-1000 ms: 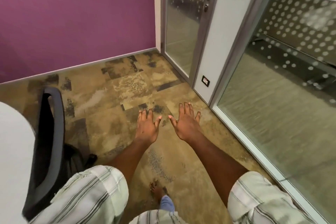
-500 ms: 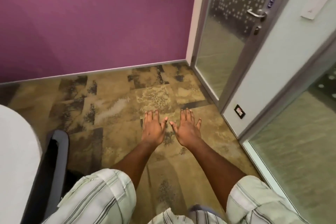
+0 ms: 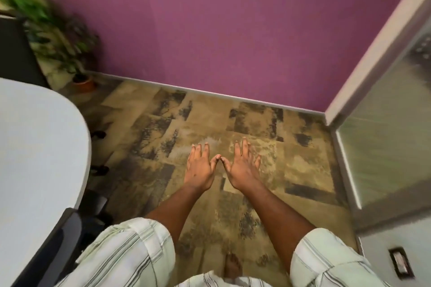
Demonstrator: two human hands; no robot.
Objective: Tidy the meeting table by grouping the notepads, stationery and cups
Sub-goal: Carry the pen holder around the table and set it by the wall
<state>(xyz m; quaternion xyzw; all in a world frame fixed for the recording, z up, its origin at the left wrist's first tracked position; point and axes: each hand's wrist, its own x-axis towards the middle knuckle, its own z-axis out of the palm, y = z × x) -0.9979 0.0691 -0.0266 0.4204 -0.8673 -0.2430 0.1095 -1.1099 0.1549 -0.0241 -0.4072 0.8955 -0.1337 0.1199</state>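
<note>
My left hand (image 3: 199,169) and my right hand (image 3: 242,168) are stretched out in front of me over the patterned carpet, palms down, fingers straight and spread, thumbs nearly touching. Neither hand holds anything. The rounded end of the white meeting table (image 3: 35,147) shows at the left edge. No notepads, stationery or cups are in view.
A dark chair back (image 3: 53,244) stands by the table at lower left. A potted plant (image 3: 58,37) sits in the far left corner against the purple wall (image 3: 210,30). A frosted glass door (image 3: 384,142) is at the right. Patterned carpet (image 3: 303,165) lies ahead.
My view has swung left: the door slid to the right edge, and the table end and the plant came into view. Both hands stay outstretched, thumbs now closer together.
</note>
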